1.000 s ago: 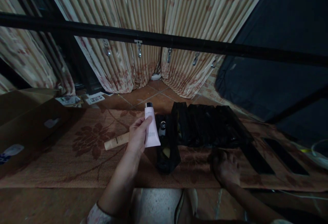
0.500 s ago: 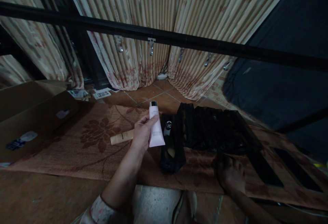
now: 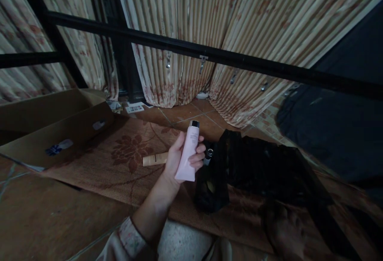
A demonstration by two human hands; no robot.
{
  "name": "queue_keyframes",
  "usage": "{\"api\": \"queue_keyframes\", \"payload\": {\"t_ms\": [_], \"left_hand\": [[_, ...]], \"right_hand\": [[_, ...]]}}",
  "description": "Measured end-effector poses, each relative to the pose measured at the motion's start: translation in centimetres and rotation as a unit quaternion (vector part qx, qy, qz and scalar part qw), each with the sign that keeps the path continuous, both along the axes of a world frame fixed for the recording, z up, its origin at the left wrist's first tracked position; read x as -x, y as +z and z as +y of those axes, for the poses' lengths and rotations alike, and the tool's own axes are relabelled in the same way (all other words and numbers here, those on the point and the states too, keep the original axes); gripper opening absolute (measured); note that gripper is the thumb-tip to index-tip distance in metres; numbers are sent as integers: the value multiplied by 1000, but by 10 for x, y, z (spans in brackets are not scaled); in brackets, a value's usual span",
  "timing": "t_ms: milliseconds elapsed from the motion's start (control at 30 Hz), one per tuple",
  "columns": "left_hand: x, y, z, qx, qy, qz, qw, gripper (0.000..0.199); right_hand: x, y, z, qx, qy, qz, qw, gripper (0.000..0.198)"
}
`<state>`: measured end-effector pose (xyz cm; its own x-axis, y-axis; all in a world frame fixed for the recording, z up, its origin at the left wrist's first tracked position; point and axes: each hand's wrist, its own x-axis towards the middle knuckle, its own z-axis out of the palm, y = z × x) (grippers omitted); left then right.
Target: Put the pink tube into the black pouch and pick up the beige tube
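My left hand (image 3: 172,159) is closed around a pale pink squeeze tube (image 3: 189,151) with a shiny silver cap pointing up and away. Its fingers wrap the right side and the thumb lies on the left. Behind the wrist, a tan tube (image 3: 154,159) lies on the woven mat (image 3: 125,177). Just right of the fingers, a small bottle with a silver top (image 3: 208,155) shows at the black bag-like bundle (image 3: 263,169). In deep shadow at lower right, what looks like my right hand (image 3: 284,227) is near the bundle's front edge; its fingers are too dark to read.
An open cardboard box (image 3: 74,137) stands on the left. Striped curtains (image 3: 191,73) hang behind a black metal bar (image 3: 167,42). Printed papers (image 3: 135,107) lie on the tiled floor. A dark blue cloth surface (image 3: 323,121) rises on the right.
My left hand has turned the pink tube, and its fingers now show wrapped around the right side. The view has shifted, so most things appear further right.
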<state>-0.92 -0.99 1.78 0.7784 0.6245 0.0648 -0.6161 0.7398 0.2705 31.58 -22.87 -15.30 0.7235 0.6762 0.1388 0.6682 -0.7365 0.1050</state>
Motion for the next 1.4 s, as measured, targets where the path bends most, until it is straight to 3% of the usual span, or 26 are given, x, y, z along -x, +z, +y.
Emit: {"api": "queue_keyframes", "payload": {"t_ms": [233,667,1400], "left_hand": [[1,3,-6,-8,-26,-48,998,55],[-5,1,-7,-2,-56,-38,998,45],[-6,-3,-6,-8,-63,-42,997,45]], "right_hand": [[1,4,0,10,-5,17,1000,57],[2,3,2,-8,-5,35,999,57],[2,1,2,-15,8,2,1000,56]]}}
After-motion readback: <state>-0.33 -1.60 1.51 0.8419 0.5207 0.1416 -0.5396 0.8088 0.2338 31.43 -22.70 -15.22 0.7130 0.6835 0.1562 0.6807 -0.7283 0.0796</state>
